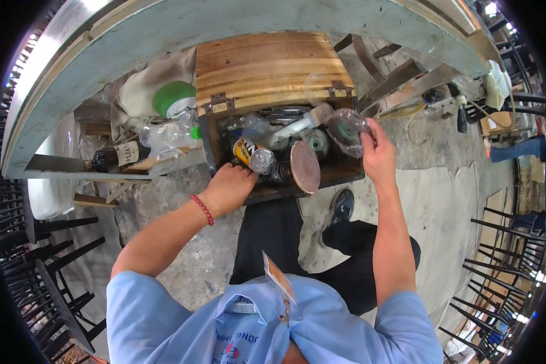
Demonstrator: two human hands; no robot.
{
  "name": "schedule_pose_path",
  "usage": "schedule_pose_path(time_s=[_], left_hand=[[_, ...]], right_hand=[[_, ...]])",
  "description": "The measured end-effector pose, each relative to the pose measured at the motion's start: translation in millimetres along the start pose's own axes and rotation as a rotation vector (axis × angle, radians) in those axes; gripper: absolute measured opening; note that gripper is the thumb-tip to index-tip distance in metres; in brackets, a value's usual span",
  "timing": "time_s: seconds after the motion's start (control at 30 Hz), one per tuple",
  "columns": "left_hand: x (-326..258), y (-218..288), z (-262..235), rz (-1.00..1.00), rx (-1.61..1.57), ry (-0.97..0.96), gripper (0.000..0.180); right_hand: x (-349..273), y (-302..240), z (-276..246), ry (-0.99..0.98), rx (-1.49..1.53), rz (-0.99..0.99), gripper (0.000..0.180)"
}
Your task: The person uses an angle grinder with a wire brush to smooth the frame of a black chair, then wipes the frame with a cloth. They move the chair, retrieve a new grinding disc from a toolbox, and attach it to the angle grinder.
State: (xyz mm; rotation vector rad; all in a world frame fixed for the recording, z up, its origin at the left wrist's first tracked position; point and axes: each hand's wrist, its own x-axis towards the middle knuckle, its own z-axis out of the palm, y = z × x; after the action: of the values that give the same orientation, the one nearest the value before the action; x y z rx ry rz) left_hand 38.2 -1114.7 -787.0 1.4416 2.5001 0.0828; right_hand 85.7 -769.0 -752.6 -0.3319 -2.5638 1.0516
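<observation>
An open wooden box (pixel 333 178) stands in front of me, its hinged plank lid (pixel 267 67) tipped back. My right hand (pixel 379 155) pinches a round disc in clear plastic wrap (pixel 346 132) at the box's right side. Over the near left corner of the box my left hand (pixel 227 187) is closed, its fingers curled over the edge and their tips hidden. Beside those fingers lies a yellow and black can (pixel 246 151) with a silver end. A brown round disc (pixel 305 167) leans in the middle, near a white-handled brush (pixel 303 125) and another wrapped disc (pixel 316 142).
A grey-blue bench edge (pixel 273 17) curves across above the box. Left of the box, a dark bottle (pixel 120 156) and clear plastic bottles (pixel 167 136) lie by a wooden frame. Black chair legs (pixel 67 291) crowd the left side. Wooden chair parts (pixel 400 79) stand at the right.
</observation>
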Motion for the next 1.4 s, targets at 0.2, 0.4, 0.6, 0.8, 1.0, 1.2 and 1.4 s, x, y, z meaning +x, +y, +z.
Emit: schedule_pose_path(time_s=[0.2, 0.4, 0.6, 0.8, 1.0, 1.2, 1.4], left_hand=[[-1, 16, 18, -0.296, -0.165, 0.010, 0.022], [6, 23, 20, -0.433, -0.377, 0.356, 0.046], [11, 26, 15, -0.449, -0.366, 0.380, 0.046], [3, 30, 23, -0.483, -0.354, 0.418, 0.046], [8, 31, 24, -0.464, -0.332, 0.376, 0.044], [7, 37, 20, -0.504, -0.410, 0.395, 0.042], [3, 34, 28, -0.488, -0.353, 0.389, 0.040]], right_hand=[[-8, 13, -3, -0.100, -0.217, 0.079, 0.035], [-2, 3, 13, -0.289, -0.477, 0.176, 0.040], [-5, 18, 21, -0.509, -0.526, -0.223, 0.032], [26, -5, 51, -1.105, -0.512, 0.020, 0.026], [22, 35, 159, -0.702, -0.376, 0.575, 0.035], [13, 8, 186, -0.504, -0.304, 0.754, 0.032], [-1, -10, 204, -0.634, -0.542, 0.689, 0.030]])
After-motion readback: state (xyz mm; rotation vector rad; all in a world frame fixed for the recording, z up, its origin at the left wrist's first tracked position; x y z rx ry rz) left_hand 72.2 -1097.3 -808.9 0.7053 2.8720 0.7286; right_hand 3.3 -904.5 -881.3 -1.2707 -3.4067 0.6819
